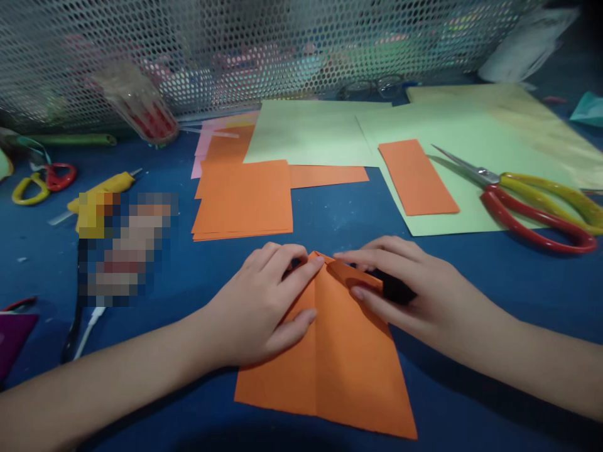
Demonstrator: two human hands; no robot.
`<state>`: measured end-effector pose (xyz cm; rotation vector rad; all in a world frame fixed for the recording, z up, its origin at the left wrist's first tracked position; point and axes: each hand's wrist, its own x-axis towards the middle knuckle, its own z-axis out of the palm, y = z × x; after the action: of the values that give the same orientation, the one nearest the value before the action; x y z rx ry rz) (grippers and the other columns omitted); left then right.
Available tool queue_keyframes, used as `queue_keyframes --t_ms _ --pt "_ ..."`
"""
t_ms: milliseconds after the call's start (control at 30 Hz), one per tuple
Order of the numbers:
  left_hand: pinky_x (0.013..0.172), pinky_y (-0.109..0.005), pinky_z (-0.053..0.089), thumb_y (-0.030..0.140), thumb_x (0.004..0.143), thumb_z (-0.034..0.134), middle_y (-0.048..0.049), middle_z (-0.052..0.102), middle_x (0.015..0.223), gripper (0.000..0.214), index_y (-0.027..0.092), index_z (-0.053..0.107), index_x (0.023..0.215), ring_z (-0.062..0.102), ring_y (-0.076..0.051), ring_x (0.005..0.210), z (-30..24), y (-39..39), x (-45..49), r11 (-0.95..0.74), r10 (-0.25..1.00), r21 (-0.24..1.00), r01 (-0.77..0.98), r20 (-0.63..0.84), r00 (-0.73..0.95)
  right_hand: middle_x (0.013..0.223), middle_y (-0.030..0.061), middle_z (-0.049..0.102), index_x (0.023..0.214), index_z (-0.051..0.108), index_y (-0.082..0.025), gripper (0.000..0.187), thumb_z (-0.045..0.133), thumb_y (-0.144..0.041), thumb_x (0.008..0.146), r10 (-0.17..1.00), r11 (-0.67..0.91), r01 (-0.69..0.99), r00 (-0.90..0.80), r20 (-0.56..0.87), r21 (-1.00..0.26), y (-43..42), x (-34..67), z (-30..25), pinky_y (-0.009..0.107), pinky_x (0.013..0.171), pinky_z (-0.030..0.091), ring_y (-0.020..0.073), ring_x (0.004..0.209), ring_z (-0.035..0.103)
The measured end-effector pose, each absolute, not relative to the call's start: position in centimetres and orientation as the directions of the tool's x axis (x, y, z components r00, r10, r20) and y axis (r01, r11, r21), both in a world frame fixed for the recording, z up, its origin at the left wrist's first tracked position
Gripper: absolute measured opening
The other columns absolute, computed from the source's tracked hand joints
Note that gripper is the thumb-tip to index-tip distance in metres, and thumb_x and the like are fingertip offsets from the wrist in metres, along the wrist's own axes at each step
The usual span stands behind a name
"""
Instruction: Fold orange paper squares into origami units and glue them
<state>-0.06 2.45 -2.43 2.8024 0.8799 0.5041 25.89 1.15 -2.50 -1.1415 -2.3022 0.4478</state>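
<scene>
Nearest, the creased orange sheet [358,376] lies on the blue table [339,210], between and partly beneath the hands. The left hand [276,295] presses its upper left, thumb and forefinger spread; the right hand's [419,285] digits straddle the upper-right flap, whether pinching I cannot tell.

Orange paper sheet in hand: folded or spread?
Partly folded: the orange paper sheet has a middle crease and an upper-right flap.

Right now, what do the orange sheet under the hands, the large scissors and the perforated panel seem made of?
Orange sheet: matt paper or thin card, by its crease. Large scissors: shiny, probably steel blades; glossy handles, likely plastic. Perforated panel: perhaps metal, from its greyish sheen, though possibly plastic.
</scene>
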Motion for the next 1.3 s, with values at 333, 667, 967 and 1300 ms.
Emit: queue_keyframes --t_ms 333,667,967,1300 --pt "0.094 -0.045 0.049 0.062 0.101 0.046 -0.0188 0.062 0.124 0.068 0.006 0.058 0.138 0.055 -0.03 0.111 -2.4 2.1 0.1 -0.807 0.579 0.321 0.495 0.273 0.768 0.099 0.0023 0.072 0.126 0.061 -0.025 0.035 0.049 -0.005 0.101 0.663 0.747 0.572 -0.597 0.451 -0.341 1.2 26.2 -2.1 0.024 0.07 0.053 0.0129 0.085 0.068" --pt "0.102 -0.051 0.052 0.045 0.101 0.055 -0.0236 0.067 0.13 0.052 0.002 0.062 0.131 0.06 -0.036 0.121 -1.4 2.1 0.1 -0.844 0.523 0.275 0.46 0.232 0.82 0.106 0.0068 0.075 0.12 0.064 -0.019 0.03 0.041 -0.008 0.105 0.532 0.845 0.425 -0.739 0.415 -0.325 1.4 27.1 -2.7 0.034 0.088 0.054 0.0183 0.102 0.066" --pt "0.103 -0.047 0.05 0.045 0.101 0.054 -0.0191 0.067 0.131 0.046 0.008 0.062 0.129 0.061 -0.033 0.12 -1.4 2.1 0.3 -0.822 0.551 0.293 0.488 0.196 0.811 0.111 0.0082 0.078 0.117 0.067 -0.015 0.027 0.043 -0.009 0.105 0.479 0.867 0.351 -0.784 0.395 -0.354 2.2 27.6 -2.2 0.033 0.093 0.058 0.0176 0.103 0.068" --pt "0.102 -0.048 0.047 0.048 0.105 0.045 -0.0184 0.066 0.133 0.053 0.008 0.059 0.137 0.058 -0.032 0.117 -1.8 2.2 0.2 -0.841 0.533 0.236 0.487 0.212 0.819 0.112 0.0091 0.079 0.118 0.074 -0.02 0.027 0.051 -0.022 0.104 0.447 0.826 0.295 -0.862 0.241 -0.48 3.6 28.9 -0.3 0.032 0.082 0.063 0.0191 0.101 0.073"
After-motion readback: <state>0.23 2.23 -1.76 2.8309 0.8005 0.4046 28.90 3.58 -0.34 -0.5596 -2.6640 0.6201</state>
